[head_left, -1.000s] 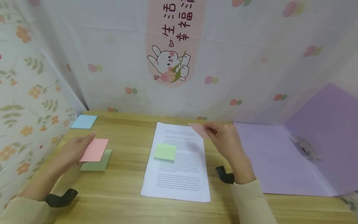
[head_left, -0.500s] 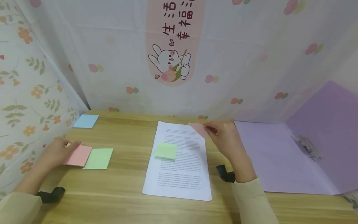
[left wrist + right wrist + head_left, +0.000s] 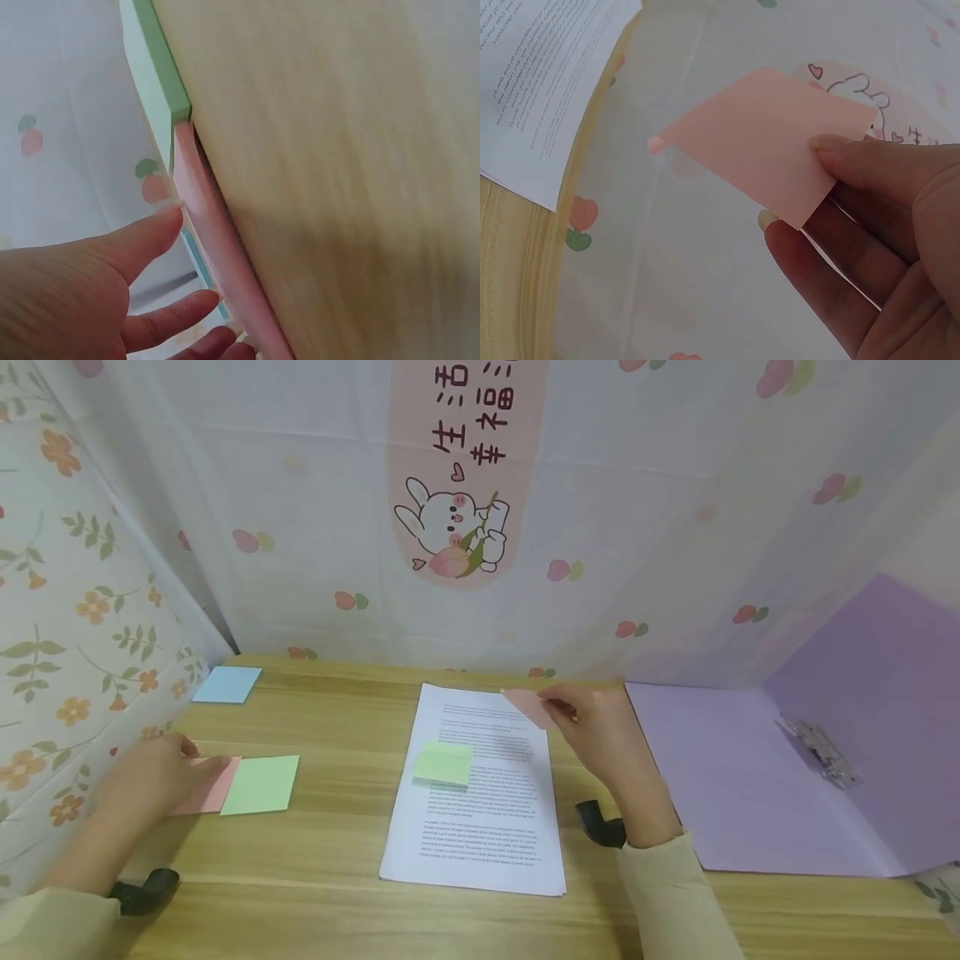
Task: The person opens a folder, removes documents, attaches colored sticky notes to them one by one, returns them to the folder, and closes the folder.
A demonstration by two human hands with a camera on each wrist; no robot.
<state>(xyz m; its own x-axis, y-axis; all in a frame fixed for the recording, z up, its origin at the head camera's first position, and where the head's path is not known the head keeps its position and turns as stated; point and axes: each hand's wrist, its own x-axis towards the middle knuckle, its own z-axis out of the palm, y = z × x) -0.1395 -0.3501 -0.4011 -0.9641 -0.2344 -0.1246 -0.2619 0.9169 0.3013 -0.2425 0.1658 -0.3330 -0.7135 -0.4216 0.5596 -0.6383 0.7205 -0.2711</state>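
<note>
On the wooden table (image 3: 337, 897), left of the printed pages (image 3: 487, 843), the left hand (image 3: 142, 781) was apparently at the step of setting down the pink pad (image 3: 204, 797), calling next for clean release; its loosely spread fingers touched the pad. The right hand (image 3: 609, 727) pinched a single pink note (image 3: 757, 142) near the pages.

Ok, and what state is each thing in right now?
Pink sheet, held up, one corner curled
Right hand, pinching the pink sheet
Pink pad, beside the green pad, left hand touching it
Green pad, flat on the table
Blue pad, flat
Printed pages, stacked, text up
Green note, on the printed pages
Folder, open
Clip, unclear whether open
</note>
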